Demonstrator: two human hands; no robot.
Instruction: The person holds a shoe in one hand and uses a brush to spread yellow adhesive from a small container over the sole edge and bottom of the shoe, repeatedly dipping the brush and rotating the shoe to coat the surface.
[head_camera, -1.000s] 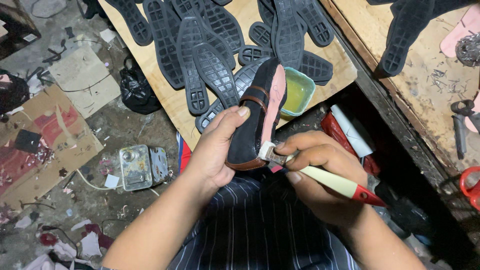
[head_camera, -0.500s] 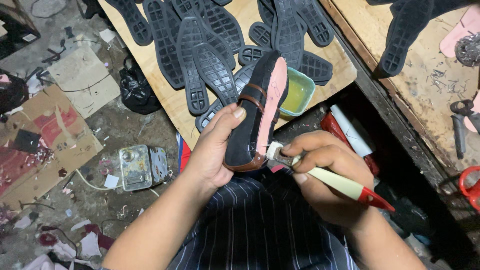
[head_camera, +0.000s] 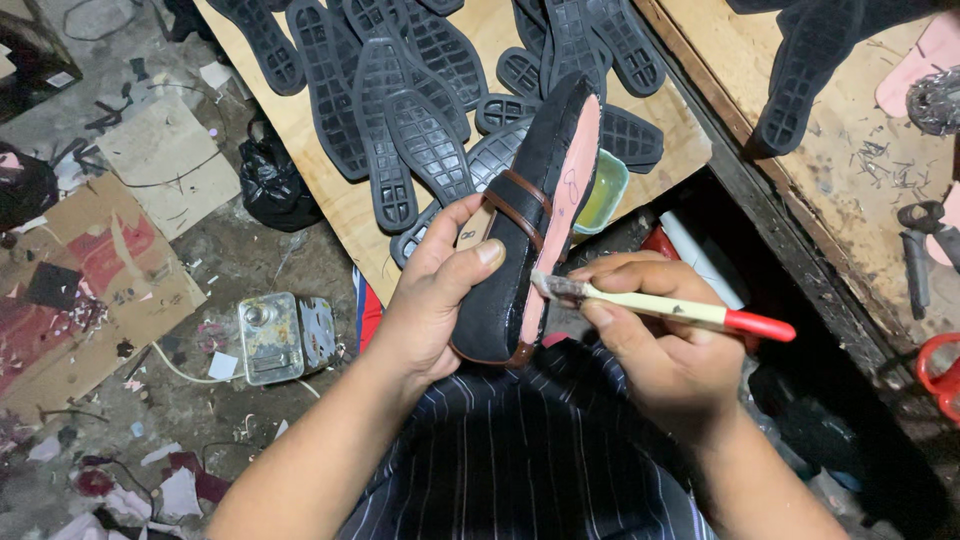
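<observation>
My left hand grips a black shoe upper with brown straps, turned on its side so its pink bottom faces right. My right hand holds a small brush with a pale handle and a red end. The bristles touch the pink bottom near the heel end. Just behind the shoe sits a light green bowl of yellowish liquid.
Several black rubber soles lie spread on a wooden board. A second wooden bench at right carries a sole, metal tools and shavings. Cardboard, a black bag and a clear box litter the floor at left.
The shoe has been raised and tilted so its pink bottom shows more. The brush has slid along the bottom edge near the heel.
</observation>
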